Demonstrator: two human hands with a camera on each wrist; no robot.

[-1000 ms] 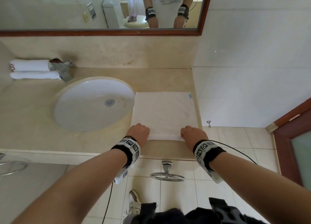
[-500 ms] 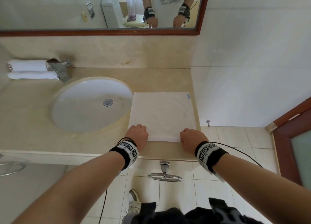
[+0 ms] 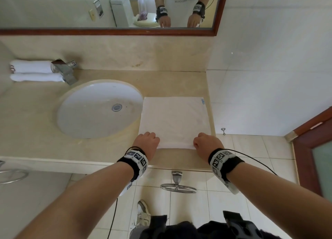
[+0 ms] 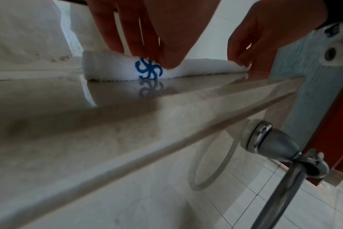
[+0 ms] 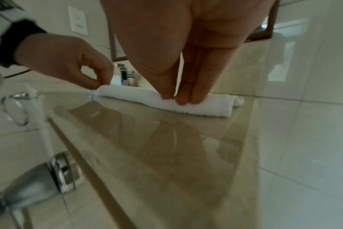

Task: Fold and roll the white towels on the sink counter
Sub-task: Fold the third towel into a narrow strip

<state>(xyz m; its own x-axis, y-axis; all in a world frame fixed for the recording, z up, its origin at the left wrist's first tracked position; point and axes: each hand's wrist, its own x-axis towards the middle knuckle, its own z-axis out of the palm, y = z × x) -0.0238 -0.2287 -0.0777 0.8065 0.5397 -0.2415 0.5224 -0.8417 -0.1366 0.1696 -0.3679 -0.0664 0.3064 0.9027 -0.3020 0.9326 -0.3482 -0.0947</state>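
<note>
On the worktop, right of the sink, we have the folded white towel laid flat and square, its near edge toward us so we can, we judge, start rolling it away. Our left hand and right hand sit at the two near corners. Both sets of fingers are curled down and pinch the turned-up edge. Two rolled towels lie by the tap, well apart.
</note>
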